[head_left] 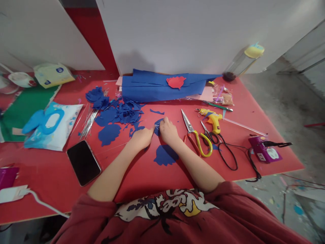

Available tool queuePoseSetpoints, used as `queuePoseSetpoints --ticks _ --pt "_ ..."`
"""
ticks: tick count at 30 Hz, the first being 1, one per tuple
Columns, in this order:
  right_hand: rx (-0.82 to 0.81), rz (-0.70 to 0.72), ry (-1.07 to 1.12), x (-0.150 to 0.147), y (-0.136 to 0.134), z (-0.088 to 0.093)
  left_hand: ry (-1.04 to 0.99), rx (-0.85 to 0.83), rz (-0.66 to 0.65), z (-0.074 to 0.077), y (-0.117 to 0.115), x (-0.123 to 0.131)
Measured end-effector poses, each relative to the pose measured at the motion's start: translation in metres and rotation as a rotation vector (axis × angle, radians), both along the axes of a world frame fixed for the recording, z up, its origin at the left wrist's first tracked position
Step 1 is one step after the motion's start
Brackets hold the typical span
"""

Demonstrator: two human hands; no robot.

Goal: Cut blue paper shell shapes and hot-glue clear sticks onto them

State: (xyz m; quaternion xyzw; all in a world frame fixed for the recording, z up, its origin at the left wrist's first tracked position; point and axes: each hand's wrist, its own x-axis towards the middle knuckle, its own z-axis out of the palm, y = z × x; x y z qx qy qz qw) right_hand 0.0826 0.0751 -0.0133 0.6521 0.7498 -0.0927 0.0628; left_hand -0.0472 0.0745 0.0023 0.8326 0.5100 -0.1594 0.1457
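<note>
Both hands meet over the middle of the red table (142, 176). My left hand (142, 137) is closed, pinching thin silvery wires (156, 127) at its fingertips. My right hand (168, 130) is closed on a small blue petal-shaped felt piece (157, 122) where the wires end. Another blue petal cut-out (165, 155) lies flat under my right wrist. A larger blue petal (109, 133) rests to the left of my left hand.
Scissors with red and yellow handles (196, 137) and a yellow glue gun (212, 118) lie right. Blue felt scraps (122, 113), blue felt sheets (162, 88), a wire bundle (88, 123), a phone (83, 162), a wipes pack (52, 125), a purple power strip (265, 152).
</note>
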Motion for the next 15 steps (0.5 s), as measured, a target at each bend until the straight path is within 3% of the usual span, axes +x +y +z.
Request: queuePoseSetpoints --ticks 7,15 --pt "0.033 -0.012 0.112 0.008 0.003 -0.006 -0.003 0.0 0.0 0.002 0.0 -0.001" --pt "0.173 -0.029 0.338 0.045 0.006 -0.004 0.003 0.004 0.01 -0.003 0.002 -0.004"
